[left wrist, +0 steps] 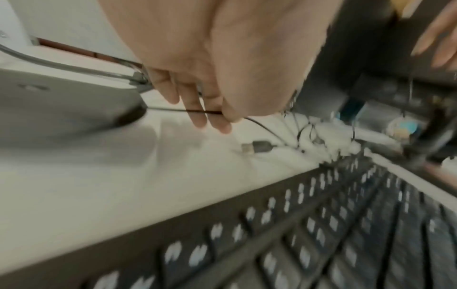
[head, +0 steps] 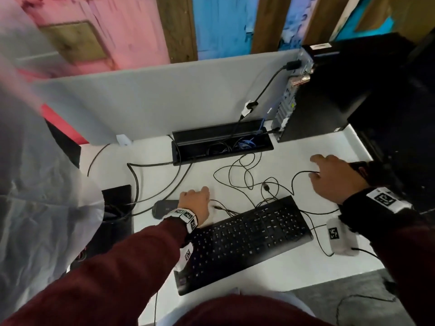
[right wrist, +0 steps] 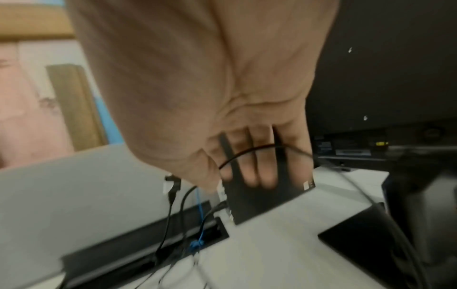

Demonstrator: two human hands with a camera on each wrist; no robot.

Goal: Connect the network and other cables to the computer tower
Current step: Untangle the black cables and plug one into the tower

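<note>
— Nearest us, the keyboard sits on the counter, and just past its far edge the left hand pinches a thin black cable between thumb and fingers. That looks like the mouse's lead, since it runs back to the mouse beside the wrist.

— And its plug?

— The USB plug lies loose on the counter, just beyond the fingertips, not in the grip. I'd say the hand should slide along the lead to the plug itself and take that by its body, rather than tug the wire through the tangle of loops lying between the hands.

— The right hand?

— The right hand is further right, fingers curled round another thin black cable that crosses them. It would do well to lift that clear, so the two leads don't knot.

— Where's the tower?

— The computer tower stands upright at the far right corner of the counter, well apart from both hands, its rear ports facing left towards the cable box. One black lead is already plugged in near the top.
</note>
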